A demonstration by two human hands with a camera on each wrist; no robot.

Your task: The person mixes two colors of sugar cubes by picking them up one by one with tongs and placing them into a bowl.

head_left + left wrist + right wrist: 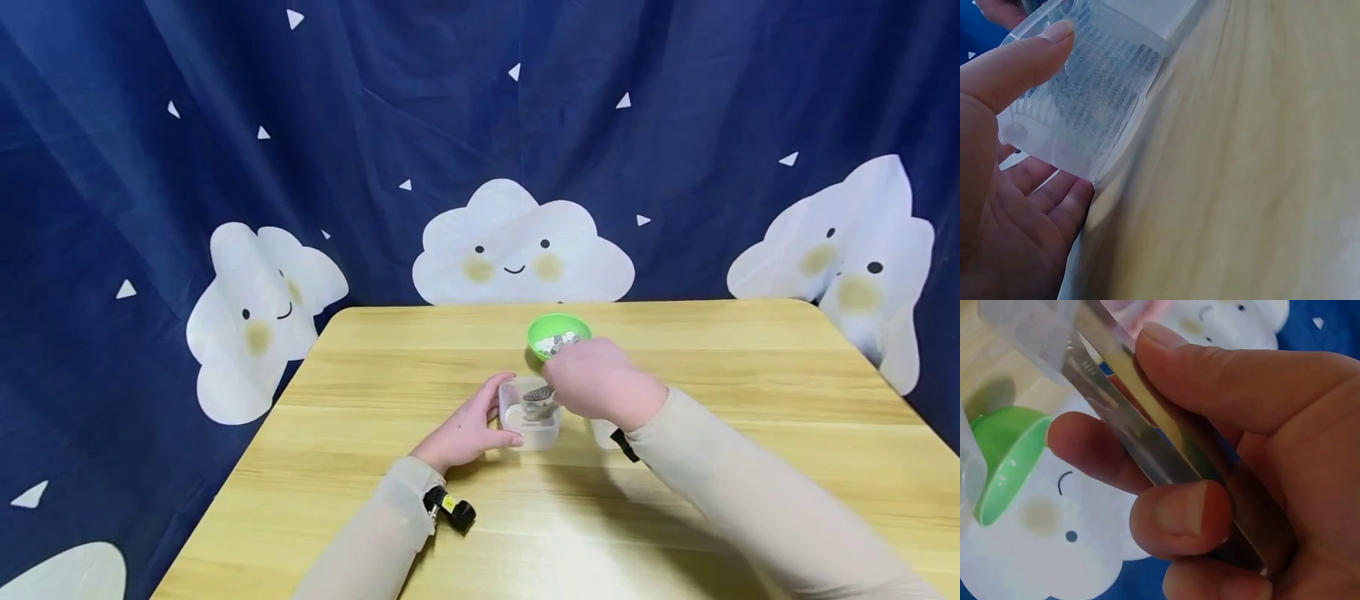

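My left hand (468,429) grips a translucent plastic box (538,435) on the wooden table, thumb over the near side and fingers at the far left. In the left wrist view, printed lines show on the wall of the box (1104,81). Metal tongs (1147,434) are held in my right hand (600,383), with thumb and fingers wrapped round the two arms. Their tips (537,394) reach down into the box, where something whitish lies. Behind it, a green bowl (537,331) holds several white and grey pieces, partly covered by my right hand.
A translucent plastic piece (602,435) lies on the table right of the box, partly hidden under my right wrist. The wooden table (375,367) ends at a dark blue curtain (480,100) with smiling clouds. Each wrist wears a black camera strap.
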